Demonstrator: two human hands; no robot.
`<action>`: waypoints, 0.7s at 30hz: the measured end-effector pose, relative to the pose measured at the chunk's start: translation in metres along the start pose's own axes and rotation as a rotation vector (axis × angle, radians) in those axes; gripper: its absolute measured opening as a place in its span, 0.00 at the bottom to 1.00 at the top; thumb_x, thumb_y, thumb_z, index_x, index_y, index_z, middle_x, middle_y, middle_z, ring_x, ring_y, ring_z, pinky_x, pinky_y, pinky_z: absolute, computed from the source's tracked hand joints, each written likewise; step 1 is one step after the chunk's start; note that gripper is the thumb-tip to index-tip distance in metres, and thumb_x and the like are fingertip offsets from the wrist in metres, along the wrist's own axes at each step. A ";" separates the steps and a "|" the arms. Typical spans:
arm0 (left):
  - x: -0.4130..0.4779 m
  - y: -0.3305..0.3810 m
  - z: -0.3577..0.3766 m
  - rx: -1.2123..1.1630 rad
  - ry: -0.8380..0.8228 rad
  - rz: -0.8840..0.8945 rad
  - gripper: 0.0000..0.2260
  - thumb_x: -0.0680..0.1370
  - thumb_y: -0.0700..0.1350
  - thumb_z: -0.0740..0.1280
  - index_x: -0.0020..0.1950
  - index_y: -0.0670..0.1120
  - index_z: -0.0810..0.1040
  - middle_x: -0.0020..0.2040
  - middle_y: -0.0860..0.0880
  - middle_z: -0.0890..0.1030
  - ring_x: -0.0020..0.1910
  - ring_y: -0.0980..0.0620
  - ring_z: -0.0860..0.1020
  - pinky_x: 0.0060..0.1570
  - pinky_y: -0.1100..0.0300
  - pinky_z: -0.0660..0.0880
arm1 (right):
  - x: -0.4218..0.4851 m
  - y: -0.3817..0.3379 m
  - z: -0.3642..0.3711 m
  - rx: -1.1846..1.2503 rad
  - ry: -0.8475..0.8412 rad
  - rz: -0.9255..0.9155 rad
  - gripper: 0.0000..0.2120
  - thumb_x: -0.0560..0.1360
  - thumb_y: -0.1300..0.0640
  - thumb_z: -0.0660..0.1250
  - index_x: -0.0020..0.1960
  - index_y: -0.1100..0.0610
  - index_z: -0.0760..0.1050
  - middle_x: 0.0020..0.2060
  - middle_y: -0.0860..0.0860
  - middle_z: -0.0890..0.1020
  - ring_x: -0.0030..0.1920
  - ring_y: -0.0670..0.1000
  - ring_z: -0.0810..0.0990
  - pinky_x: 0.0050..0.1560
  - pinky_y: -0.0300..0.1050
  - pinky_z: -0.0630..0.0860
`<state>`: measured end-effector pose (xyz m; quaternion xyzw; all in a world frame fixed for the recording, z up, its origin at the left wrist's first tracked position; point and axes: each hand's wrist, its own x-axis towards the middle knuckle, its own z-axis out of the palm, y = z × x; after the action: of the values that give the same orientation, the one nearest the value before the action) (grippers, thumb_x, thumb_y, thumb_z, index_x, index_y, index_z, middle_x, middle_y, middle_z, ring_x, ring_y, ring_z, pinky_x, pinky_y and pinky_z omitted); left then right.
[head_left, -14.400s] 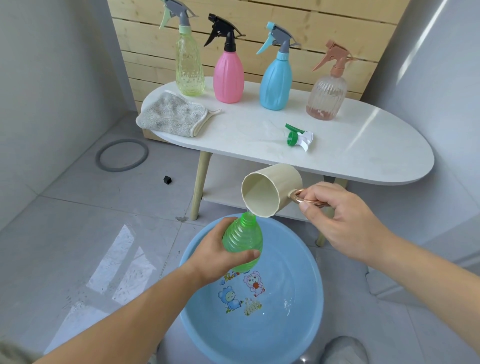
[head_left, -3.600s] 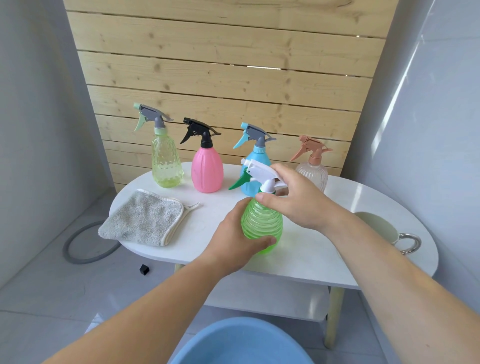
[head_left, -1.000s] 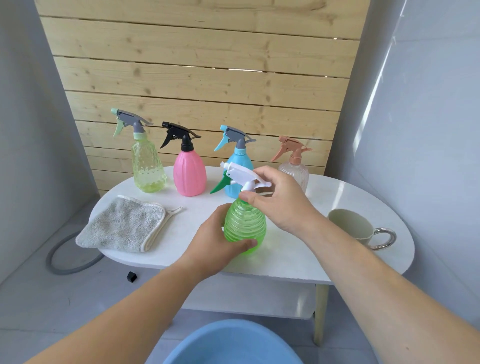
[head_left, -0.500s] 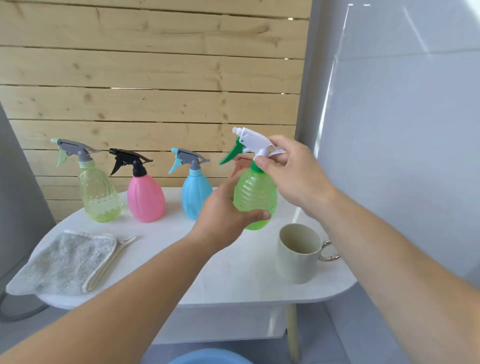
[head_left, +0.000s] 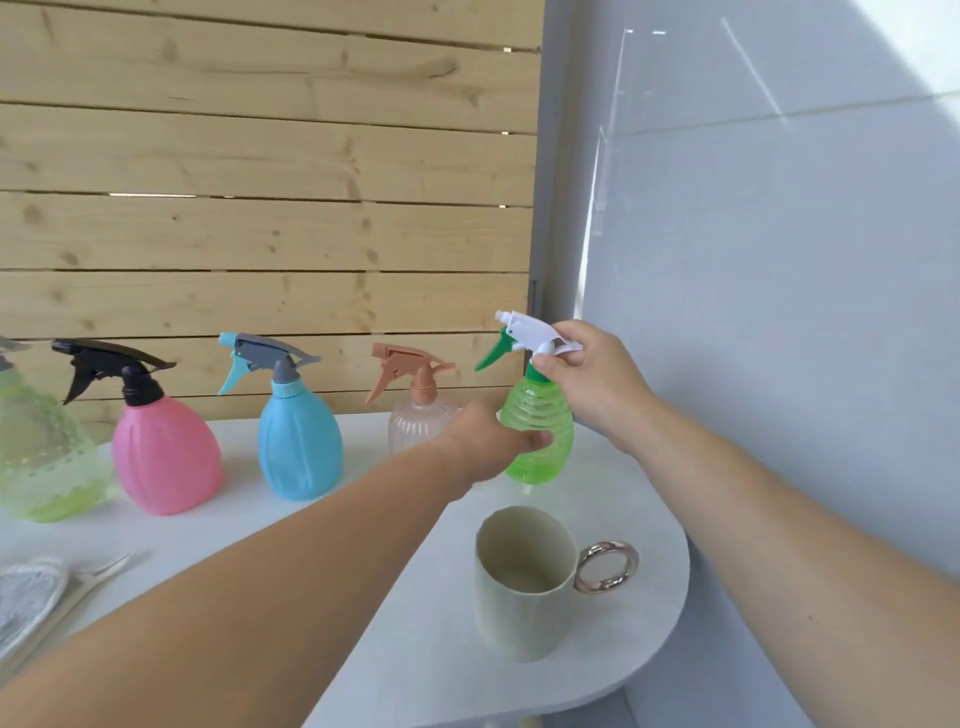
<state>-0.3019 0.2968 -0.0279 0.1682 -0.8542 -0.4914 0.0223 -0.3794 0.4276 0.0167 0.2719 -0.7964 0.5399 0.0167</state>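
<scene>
Head view: green ribbed translucent plastic spray bottle (head_left: 540, 441) is upright at the back right of the white worktop (head_left: 415, 623), at the right end of the bottle row, just beside the clear peach-capped spray bottle (head_left: 415, 421). Can't tell if its base is touching the surface or just off it. Left hand (head_left: 488, 441) grips the belly, fingers curled round the ribs and thumb across the front. Right hand (head_left: 592, 379) pinches the white trigger head with green lever (head_left: 535, 338) from the rear, fingers closed on it near the neck. Cream mug with metal ring handle (head_left: 524, 582) stands near the worktop's front right edge, apart from the bottle. Handling, my read: thin-walled plastic, so it will flex if squeezed hard. Fill level isn't readable, so assume some slosh weight. The ribs give decent grip. Hold it at the belly plus the neck collar and keep off the lever. The head is the weak point if it isn't threaded fully home.
</scene>
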 end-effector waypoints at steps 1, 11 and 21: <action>0.010 -0.005 0.006 -0.038 0.005 -0.018 0.20 0.76 0.52 0.75 0.67 0.56 0.76 0.53 0.52 0.80 0.46 0.55 0.76 0.50 0.63 0.78 | 0.002 0.006 0.000 -0.006 -0.008 0.003 0.06 0.77 0.57 0.68 0.52 0.49 0.79 0.41 0.52 0.86 0.45 0.56 0.83 0.45 0.47 0.75; 0.045 -0.019 0.031 -0.220 0.036 -0.034 0.42 0.59 0.60 0.78 0.73 0.62 0.72 0.63 0.48 0.82 0.61 0.46 0.80 0.63 0.45 0.78 | 0.018 0.040 0.001 -0.006 0.001 0.012 0.09 0.77 0.57 0.68 0.56 0.47 0.79 0.40 0.51 0.86 0.42 0.53 0.81 0.45 0.45 0.74; 0.053 -0.022 0.036 -0.264 0.068 -0.002 0.36 0.67 0.58 0.79 0.74 0.60 0.72 0.62 0.47 0.82 0.61 0.45 0.80 0.62 0.45 0.79 | 0.028 0.043 0.006 -0.016 0.002 0.039 0.13 0.78 0.56 0.67 0.62 0.48 0.77 0.43 0.49 0.86 0.50 0.56 0.83 0.52 0.50 0.78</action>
<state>-0.3536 0.3000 -0.0720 0.1813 -0.7808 -0.5935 0.0726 -0.4217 0.4225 -0.0134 0.2555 -0.8060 0.5339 0.0094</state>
